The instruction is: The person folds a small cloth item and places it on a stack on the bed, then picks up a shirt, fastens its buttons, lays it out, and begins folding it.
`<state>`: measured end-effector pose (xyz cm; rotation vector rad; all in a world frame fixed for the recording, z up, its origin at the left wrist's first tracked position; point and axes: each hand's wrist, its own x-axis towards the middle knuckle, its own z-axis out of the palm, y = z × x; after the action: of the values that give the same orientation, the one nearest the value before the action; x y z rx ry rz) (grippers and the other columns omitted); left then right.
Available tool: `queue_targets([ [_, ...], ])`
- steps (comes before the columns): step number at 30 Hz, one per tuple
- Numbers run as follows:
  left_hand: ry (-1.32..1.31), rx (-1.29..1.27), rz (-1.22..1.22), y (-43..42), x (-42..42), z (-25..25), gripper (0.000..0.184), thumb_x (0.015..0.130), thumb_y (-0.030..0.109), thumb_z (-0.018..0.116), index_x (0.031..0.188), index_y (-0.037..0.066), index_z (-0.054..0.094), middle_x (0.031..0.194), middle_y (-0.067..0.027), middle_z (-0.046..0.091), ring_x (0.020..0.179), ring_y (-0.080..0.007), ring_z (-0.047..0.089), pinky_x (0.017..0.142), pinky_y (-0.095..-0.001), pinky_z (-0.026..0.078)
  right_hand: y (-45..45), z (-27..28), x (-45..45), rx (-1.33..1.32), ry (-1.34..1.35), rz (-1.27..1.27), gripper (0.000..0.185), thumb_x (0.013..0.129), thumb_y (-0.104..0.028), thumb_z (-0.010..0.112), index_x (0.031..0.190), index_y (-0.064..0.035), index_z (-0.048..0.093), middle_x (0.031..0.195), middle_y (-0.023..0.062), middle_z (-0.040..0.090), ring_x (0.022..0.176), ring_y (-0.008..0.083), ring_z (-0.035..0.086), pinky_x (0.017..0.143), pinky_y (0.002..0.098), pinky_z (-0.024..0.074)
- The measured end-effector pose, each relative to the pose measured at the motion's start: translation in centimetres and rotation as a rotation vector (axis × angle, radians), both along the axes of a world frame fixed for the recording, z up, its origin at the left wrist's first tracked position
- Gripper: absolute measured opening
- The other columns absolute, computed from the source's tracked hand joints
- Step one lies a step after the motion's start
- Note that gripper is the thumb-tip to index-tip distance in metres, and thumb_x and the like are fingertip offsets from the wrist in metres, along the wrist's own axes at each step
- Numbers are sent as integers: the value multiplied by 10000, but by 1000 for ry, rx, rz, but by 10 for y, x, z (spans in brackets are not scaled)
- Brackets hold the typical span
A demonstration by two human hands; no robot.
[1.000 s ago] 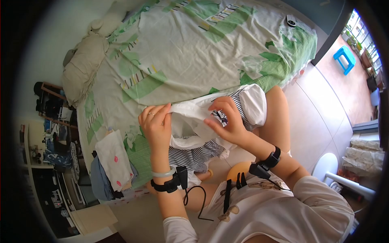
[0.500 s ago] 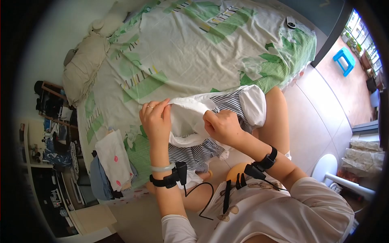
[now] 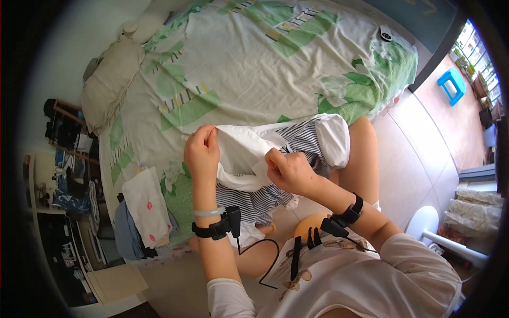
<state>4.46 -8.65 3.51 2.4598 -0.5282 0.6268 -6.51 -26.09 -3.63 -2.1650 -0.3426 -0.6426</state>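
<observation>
A white garment with black-striped parts (image 3: pixel 241 146) lies across my lap at the bed's edge, its white cloth lifted between my two hands. My left hand (image 3: pixel 202 151) is closed on the white edge at the garment's left end. With fingers curled in a fist, my right hand (image 3: pixel 289 168) grips the cloth near the middle, beside the striped section. A puffy white part (image 3: pixel 333 139) of the garment rests by my right knee. The striped cloth hangs down below both hands, and its lower end is partly hidden by my arms.
The bed (image 3: pixel 228 69) with a green and white sheet fills the area ahead. Folded clothes (image 3: pixel 146 204) are stacked at its left edge, and a pillow (image 3: pixel 112 79) lies farther up. A white remote (image 3: pixel 385 33) sits at the far right corner. A blue stool (image 3: pixel 452 86) stands beyond the doorway.
My left hand has risen slightly and turned, drawing the white edge up and to the left. The cloth between my hands is stretched a little flatter. My right hand has barely moved.
</observation>
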Motion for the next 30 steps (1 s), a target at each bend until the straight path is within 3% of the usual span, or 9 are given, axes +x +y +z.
queue_targets([
  [4,230,-108,19,1,4,3,109,829,142,622,879,51,651,534,-67,505,459,-180,460,477,-316,370,-1,16,-4,180,-26,32,225,723,-81,640,878,-75,477,576,52,529,474,250,547,422,345,424],
  [9,304,-113,-11,-2,2,7,125,831,159,625,885,50,650,537,-71,526,457,-193,477,477,-321,374,14,31,-9,18,-250,94,291,740,-149,670,983,-65,534,782,41,569,605,219,603,465,334,459],
  [11,202,-2,-15,-4,2,5,130,828,164,630,888,50,649,569,-88,569,486,-225,531,491,-330,400,30,36,-20,-224,226,46,233,751,-212,684,920,-87,583,879,19,583,620,211,616,479,326,482],
  [12,200,0,-17,-4,2,6,130,828,164,630,888,50,649,569,-88,569,486,-225,531,491,-330,400,33,36,-20,-330,287,34,192,788,-265,641,867,-94,607,982,11,583,627,220,628,488,323,499],
  [16,140,-29,-22,2,6,5,123,830,146,624,885,42,659,699,-127,638,599,-262,607,563,-330,457,29,7,-14,-481,221,104,160,816,-254,615,827,-94,612,925,9,602,582,214,617,470,322,486],
  [21,43,-77,-67,10,20,-4,120,832,121,615,867,20,670,806,-154,661,679,-282,634,616,-325,481,16,12,-18,-367,223,161,76,787,-202,581,793,-145,631,659,-27,597,558,180,618,450,315,467],
  [27,178,-138,-33,8,9,7,212,855,87,589,1059,36,618,772,-72,628,567,-167,521,576,-284,434,14,14,-20,-309,189,88,93,814,-187,568,878,-142,619,657,-6,634,504,190,609,412,323,442],
  [29,138,-187,-214,14,-1,22,247,905,55,520,1144,39,581,873,-14,588,598,-62,437,541,-201,378,11,16,-20,-293,192,83,100,810,-177,568,892,-141,613,652,-1,635,496,190,606,407,325,438],
  [30,274,-89,-244,18,-8,33,262,886,-3,482,1125,24,586,995,-40,605,671,-110,530,606,-239,429,10,16,-19,-283,192,78,111,806,-167,567,906,-140,606,647,4,636,488,190,604,401,326,435],
])
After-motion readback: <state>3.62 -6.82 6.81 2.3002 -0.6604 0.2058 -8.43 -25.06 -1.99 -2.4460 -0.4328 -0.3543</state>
